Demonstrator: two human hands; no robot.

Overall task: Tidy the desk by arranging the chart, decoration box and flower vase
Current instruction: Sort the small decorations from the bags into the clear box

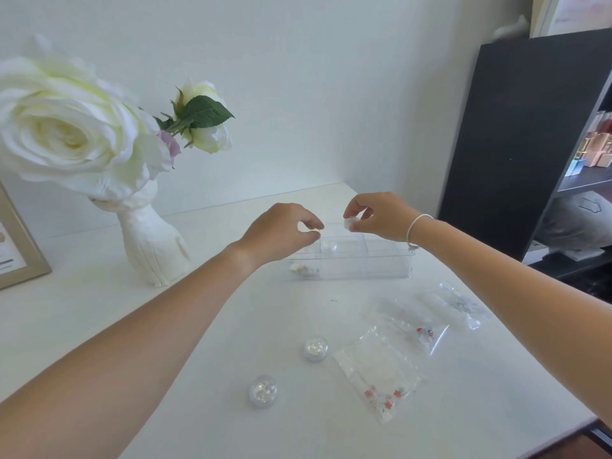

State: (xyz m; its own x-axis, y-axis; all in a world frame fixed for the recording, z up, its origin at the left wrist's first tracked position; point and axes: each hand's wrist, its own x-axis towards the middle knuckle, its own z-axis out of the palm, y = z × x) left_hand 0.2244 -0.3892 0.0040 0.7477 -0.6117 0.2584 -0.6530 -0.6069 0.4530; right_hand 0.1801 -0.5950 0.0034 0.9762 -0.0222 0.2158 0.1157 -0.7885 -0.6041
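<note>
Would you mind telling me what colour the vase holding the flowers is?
The vase is plain white, shaped like a hand; the head view shows it.

Box (347, 260): clear glossy plastic. Vase (152, 246): matt white, rough, plaster-like. Desk (99, 326): smooth white. Bags (381, 369): thin clear film. Frame (20, 246): brushed metallic look.

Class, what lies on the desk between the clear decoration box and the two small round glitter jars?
Head view: bare white desk between the decoration box and the glitter jars.
</note>
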